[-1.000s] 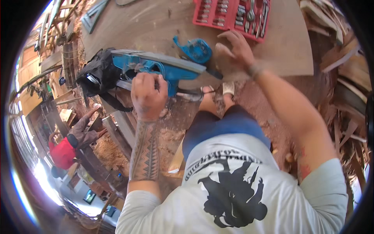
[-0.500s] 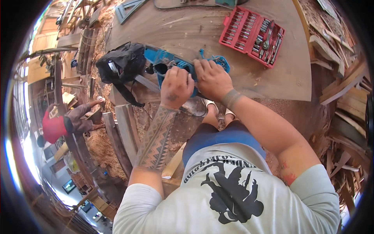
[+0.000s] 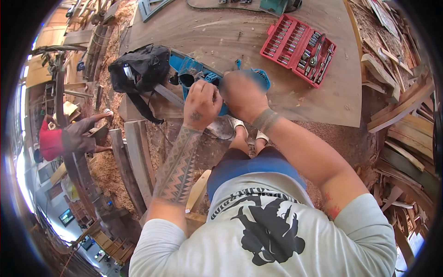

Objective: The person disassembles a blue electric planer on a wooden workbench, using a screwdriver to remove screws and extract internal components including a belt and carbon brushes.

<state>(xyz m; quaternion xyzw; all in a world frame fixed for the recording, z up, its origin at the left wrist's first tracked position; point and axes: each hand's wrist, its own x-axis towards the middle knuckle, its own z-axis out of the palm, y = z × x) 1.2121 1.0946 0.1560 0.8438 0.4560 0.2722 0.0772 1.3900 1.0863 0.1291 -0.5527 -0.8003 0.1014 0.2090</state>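
A blue electric planer (image 3: 194,74) with a black dust bag (image 3: 140,69) lies at the near edge of a wide wooden board (image 3: 221,32). My left hand (image 3: 201,104) is closed on the planer's body near its dark opening. My right hand (image 3: 242,96) is blurred and covers the planer's blue rear handle (image 3: 263,78), fingers curled around it. Both forearms reach forward from the lower edge, and my feet in white shoes (image 3: 249,131) show just below the hands.
An open red case of sockets and bits (image 3: 297,44) lies on the board to the right. Planks (image 3: 134,161) and sawdust cover the floor at left. Scrap wood (image 3: 401,115) is piled at right. A person in a red top (image 3: 55,141) crouches far left.
My right hand came back from the board's right side onto the planer's handle. The view shifted, so planer and red case now sit lower in the picture.
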